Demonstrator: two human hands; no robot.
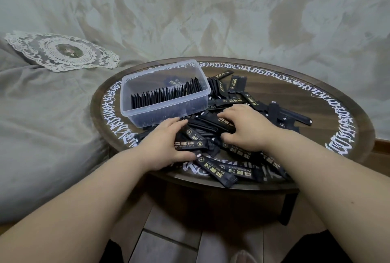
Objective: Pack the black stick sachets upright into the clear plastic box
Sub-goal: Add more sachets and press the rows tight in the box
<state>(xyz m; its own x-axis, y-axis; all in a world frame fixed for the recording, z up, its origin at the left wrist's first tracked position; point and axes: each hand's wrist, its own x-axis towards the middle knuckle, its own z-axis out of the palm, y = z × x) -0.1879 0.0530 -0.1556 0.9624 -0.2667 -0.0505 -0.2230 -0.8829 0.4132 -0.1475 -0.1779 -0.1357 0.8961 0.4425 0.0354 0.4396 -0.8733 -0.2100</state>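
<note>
A clear plastic box point(147, 113) stands on the left part of a round dark table point(329, 102). Inside it a row of black stick sachets point(168, 94) stands upright along the near wall. Many loose black sachets point(238, 98) lie in a heap to the right of and in front of the box. My left hand point(163, 146) grips a sachet with gold print point(191, 144) just in front of the box. My right hand point(247, 129) lies on the heap, fingers curled round a sachet point(213, 124).
The table's rim carries white lettering point(346, 129). Several sachets point(221, 173) lie at the table's near edge. A grey bed cover point(42, 115) with a lace doily point(63, 51) lies to the left. A marbled wall rises behind. Tiled floor shows below.
</note>
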